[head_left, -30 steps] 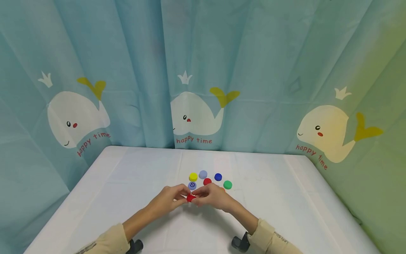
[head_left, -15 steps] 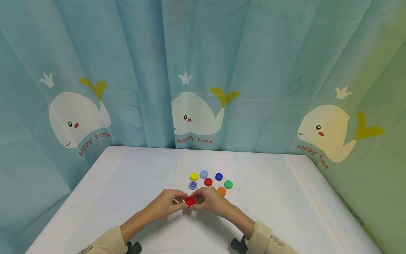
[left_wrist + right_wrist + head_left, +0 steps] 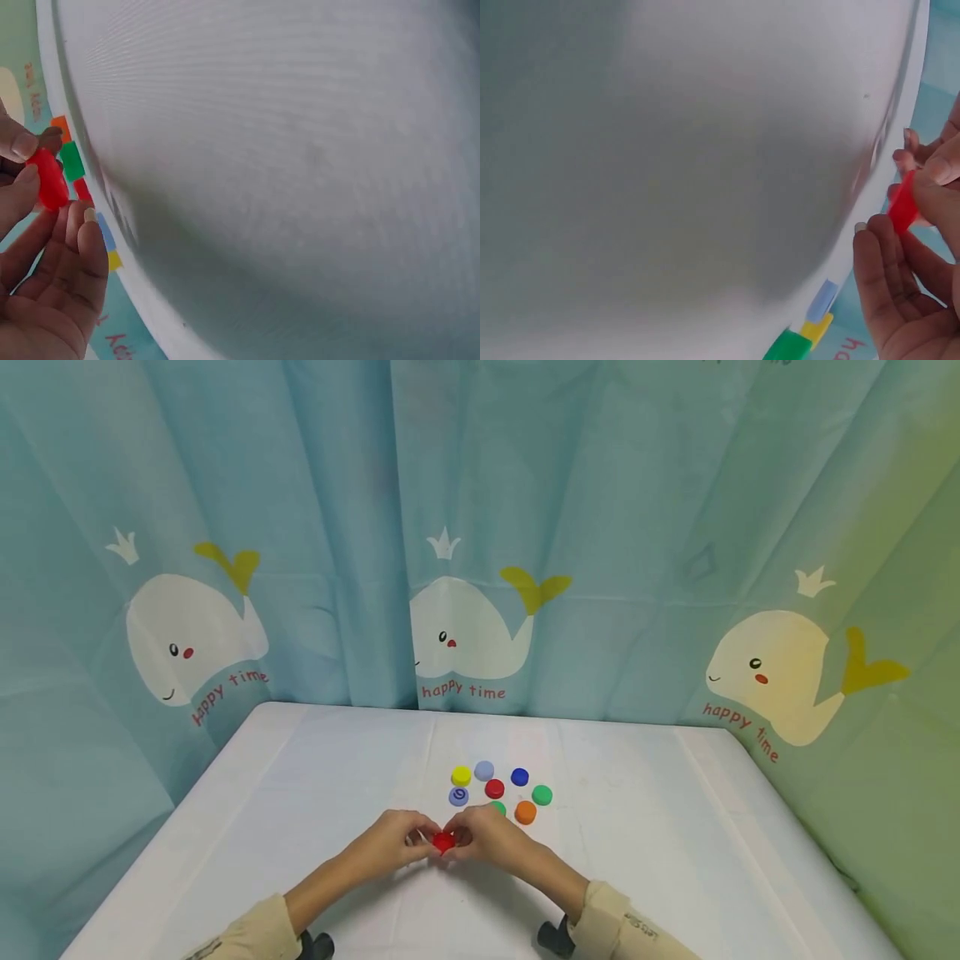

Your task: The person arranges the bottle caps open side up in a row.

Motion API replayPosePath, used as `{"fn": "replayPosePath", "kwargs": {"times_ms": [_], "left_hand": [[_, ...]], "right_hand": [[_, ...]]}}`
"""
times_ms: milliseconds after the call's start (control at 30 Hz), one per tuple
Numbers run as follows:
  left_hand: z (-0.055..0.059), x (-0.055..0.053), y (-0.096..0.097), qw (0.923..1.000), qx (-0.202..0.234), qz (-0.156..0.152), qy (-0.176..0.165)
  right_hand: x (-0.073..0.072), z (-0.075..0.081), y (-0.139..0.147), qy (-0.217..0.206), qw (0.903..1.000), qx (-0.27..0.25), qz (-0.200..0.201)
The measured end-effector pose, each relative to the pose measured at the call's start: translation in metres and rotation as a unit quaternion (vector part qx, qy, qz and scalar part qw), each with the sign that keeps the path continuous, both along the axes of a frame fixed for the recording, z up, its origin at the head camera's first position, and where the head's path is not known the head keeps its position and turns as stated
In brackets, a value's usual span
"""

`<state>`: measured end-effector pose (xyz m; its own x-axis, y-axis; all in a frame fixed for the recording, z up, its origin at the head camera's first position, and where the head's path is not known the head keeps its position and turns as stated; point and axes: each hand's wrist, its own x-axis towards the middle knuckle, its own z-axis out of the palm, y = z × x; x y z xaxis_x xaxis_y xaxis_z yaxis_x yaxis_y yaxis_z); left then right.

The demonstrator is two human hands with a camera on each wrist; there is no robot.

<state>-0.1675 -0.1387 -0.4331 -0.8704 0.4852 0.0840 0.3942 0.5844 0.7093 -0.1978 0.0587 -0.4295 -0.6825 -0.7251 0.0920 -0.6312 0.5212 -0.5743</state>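
Between the fingertips of both hands is a red bottle cap [image 3: 444,842], held up just off the white table. My left hand [image 3: 388,839] pinches it from the left, thumb nearest me. My right hand [image 3: 489,837] pinches the other side. Seen edge-on in the left wrist view, the red bottle cap [image 3: 49,180] stands tilted between thumbs and fingers. The right wrist view catches it, the red bottle cap [image 3: 904,204], as a thin bright edge. Just beyond the right hand's knuckles, a green cap [image 3: 499,808] is partly covered.
Past the hands lie several loose caps: yellow [image 3: 461,776], pale blue [image 3: 484,770], dark blue [image 3: 520,777], red [image 3: 494,789], green [image 3: 542,795], orange [image 3: 526,812] and one marked with a ring [image 3: 459,797]. A whale-print curtain [image 3: 637,652] hangs behind the table [image 3: 645,827].
Both hands have drawn slightly nearer the person with the red bottle cap, turning it in their fingers. The orange cap and part of a green one have come out from behind the right hand.
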Motion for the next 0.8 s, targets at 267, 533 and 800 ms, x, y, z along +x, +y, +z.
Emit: {"fn": "replayPosePath", "kwargs": {"times_ms": [267,533,800], "left_hand": [[-0.0035,0.0011,-0.0008,0.9999,-0.012,0.007,-0.002],[-0.0031,-0.0008,-0.0006,0.9995,-0.030,-0.008,0.004],[-0.0058,-0.0032,0.0006,0.9991,-0.029,-0.022,0.021]], "right_hand": [[0.0018,-0.0030,-0.0060,0.019,0.9993,0.029,-0.009],[0.0042,-0.0085,-0.0087,0.018,0.9983,0.051,-0.021],[0.0071,-0.0075,-0.0098,0.006,0.9975,0.061,-0.034]]}}
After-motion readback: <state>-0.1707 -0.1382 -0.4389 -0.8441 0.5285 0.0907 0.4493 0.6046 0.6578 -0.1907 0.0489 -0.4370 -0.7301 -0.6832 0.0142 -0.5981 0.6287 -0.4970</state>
